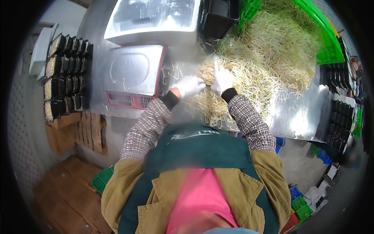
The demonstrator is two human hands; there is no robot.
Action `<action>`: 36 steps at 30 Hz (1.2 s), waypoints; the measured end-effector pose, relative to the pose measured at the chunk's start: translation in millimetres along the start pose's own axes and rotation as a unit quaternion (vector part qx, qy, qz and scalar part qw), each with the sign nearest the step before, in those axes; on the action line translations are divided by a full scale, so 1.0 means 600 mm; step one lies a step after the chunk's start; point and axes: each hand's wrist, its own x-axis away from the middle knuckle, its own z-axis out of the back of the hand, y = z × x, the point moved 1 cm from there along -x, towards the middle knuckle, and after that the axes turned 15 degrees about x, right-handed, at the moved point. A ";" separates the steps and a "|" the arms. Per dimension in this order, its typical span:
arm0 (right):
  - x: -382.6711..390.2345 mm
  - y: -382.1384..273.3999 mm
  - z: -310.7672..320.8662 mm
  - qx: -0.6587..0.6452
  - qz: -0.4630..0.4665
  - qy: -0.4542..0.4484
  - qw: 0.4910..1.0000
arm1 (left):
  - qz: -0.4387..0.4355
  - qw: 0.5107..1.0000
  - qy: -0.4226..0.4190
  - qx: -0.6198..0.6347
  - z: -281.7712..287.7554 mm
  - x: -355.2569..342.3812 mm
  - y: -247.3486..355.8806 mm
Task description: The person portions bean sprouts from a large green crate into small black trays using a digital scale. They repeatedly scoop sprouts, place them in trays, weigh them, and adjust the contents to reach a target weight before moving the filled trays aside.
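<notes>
A large heap of pale bean sprouts (pixel 280 46) spreads over the metal table, its near part thinning toward the front edge. Both my hands wear white gloves and meet at the left side of this heap. My left hand (pixel 189 86) has its fingers curled in at the near left of a small bunch of sprouts (pixel 205 71). On the bunch's right side is my right hand (pixel 223 80), index finger stretched forward and thumb pointing left, the bunch gripped between them. Left of my hands stands a weighing scale (pixel 134 70) with a bare metal pan and red trim.
Behind the scale sits a shiny, pale box-shaped thing (pixel 152 35), beside a stack of black trays (pixel 220 17). A green crate (pixel 331 45) lies tipped against the heap. Filled black trays (pixel 66 78) are stacked at far left; more black trays (pixel 339 121) stand right.
</notes>
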 end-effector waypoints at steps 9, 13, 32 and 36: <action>0.033 0.041 0.014 -0.149 0.017 0.109 0.983 | -0.235 0.900 0.201 0.307 0.416 -0.279 0.074; 0.087 0.022 0.009 -0.010 0.033 -0.048 0.998 | -0.027 0.922 0.230 -0.309 0.402 -0.374 0.231; 0.036 0.231 0.070 -0.554 0.120 -0.084 0.820 | -0.323 0.883 0.259 0.221 0.446 -0.096 0.302; 0.083 0.291 0.207 -0.326 0.171 -0.075 0.927 | -0.273 0.852 0.446 0.039 0.342 -0.030 0.249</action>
